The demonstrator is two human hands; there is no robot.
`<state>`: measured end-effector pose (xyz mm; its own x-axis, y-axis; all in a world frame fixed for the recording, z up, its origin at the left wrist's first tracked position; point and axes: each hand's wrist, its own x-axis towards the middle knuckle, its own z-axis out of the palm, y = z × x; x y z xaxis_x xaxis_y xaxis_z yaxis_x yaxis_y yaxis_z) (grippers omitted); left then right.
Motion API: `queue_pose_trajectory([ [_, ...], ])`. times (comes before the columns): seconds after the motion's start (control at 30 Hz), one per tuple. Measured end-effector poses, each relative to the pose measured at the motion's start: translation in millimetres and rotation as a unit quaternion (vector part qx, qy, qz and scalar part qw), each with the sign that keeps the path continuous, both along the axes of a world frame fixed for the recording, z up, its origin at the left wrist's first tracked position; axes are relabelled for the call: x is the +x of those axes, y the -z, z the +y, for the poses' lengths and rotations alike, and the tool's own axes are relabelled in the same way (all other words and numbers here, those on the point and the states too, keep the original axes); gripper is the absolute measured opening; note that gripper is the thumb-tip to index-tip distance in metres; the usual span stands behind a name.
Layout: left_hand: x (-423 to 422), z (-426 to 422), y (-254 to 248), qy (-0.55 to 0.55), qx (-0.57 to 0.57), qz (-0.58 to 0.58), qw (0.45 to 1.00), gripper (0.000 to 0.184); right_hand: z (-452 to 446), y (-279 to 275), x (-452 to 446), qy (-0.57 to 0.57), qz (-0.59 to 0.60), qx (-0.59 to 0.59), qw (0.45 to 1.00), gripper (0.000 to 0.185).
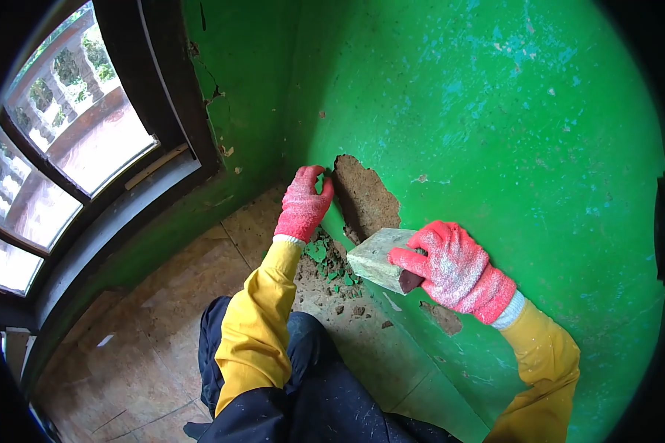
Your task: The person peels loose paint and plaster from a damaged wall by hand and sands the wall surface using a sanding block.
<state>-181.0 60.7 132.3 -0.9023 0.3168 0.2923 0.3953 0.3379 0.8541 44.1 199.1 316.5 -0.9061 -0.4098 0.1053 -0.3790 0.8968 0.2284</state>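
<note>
The left hand (303, 203) and right hand (454, 267) wear 2 pinkish-red gloves (295, 223), dusted whitish, with pale cuffs (509, 311). The yellow sleeves (255, 332) are long and creased; the right one has pale specks. Dark navy clothing (332, 399), lightly speckled, shows at lower middle.

Seemingly a house under repair, damaged green wall (495, 148), window (52, 133)

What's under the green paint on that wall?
Rough brown material shows in the large patch by the left hand and in a smaller patch below the right hand. Blue flecks show elsewhere. What lies beneath the intact paint cannot be seen.
</note>
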Motion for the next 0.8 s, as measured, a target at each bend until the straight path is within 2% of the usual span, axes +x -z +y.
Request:
queue_pose_trajectory([
  [0.07, 8, 0, 2, 0.005, -0.011, -0.022, 1.000, 0.027, 2, 5, 1, 0.022, -0.008, -0.005, 1.000, 0.034],
  [0.13, 18, 4, 25, -0.028, 0.026, 0.076, 0.996, 0.039, 0, 1, 1, 0.007, -0.008, 0.003, 1.000, 0.034],
  [0.17, 26, 7, 37, -0.023, 0.029, 0.050, 0.998, 0.050, -1, -1, 0, -0.015, -0.005, 0.011, 1.000, 0.035],
  [0.2, 38, 9, 43, -0.019, -0.021, 0.014, 0.999, 0.059, -2, -2, 0, -0.017, -0.005, 0.011, 1.000, 0.035],
  [0.27, 57, 19, 67, 0.021, -0.020, -0.037, 0.999, 0.063, -1, -2, 0, -0.014, -0.028, 0.001, 1.000, 0.035],
  [0.3, 62, 22, 67, 0.063, 0.033, -0.106, 0.992, 0.062, -1, -2, 0, -0.014, -0.028, 0.003, 1.000, 0.035],
  [0.33, 62, 22, 67, 0.064, 0.034, -0.108, 0.992, 0.062, -1, 0, 0, -0.005, -0.031, -0.002, 1.000, 0.035],
  [0.4, 61, 23, 69, 0.056, 0.168, -0.169, 0.970, 0.062, -1, 2, 3, 0.003, -0.036, -0.008, 0.999, 0.034],
  [0.47, 68, 28, 70, -0.018, 0.104, -0.119, 0.987, 0.063, 1, 4, 1, -0.013, -0.004, -0.007, 1.000, 0.036],
  [0.53, 71, 34, 68, 0.044, 0.122, -0.203, 0.970, 0.063, -1, 2, 0, -0.004, -0.009, -0.005, 1.000, 0.035],
  [0.6, 60, 18, 63, 0.051, 0.048, -0.155, 0.985, 0.066, -2, 3, 1, 0.001, -0.016, -0.003, 1.000, 0.035],
  [0.67, 60, 14, 48, 0.010, 0.093, -0.143, 0.985, 0.068, 0, 2, 0, -0.005, -0.038, -0.001, 0.999, 0.035],
  [0.73, 62, 26, 41, -0.015, 0.080, -0.136, 0.987, 0.068, -2, 1, 0, -0.015, -0.021, 0.017, 1.000, 0.036],
  [0.8, 59, 33, 44, 0.027, 0.132, -0.156, 0.979, 0.066, -1, 0, 2, -0.021, -0.013, 0.036, 0.999, 0.037],
])
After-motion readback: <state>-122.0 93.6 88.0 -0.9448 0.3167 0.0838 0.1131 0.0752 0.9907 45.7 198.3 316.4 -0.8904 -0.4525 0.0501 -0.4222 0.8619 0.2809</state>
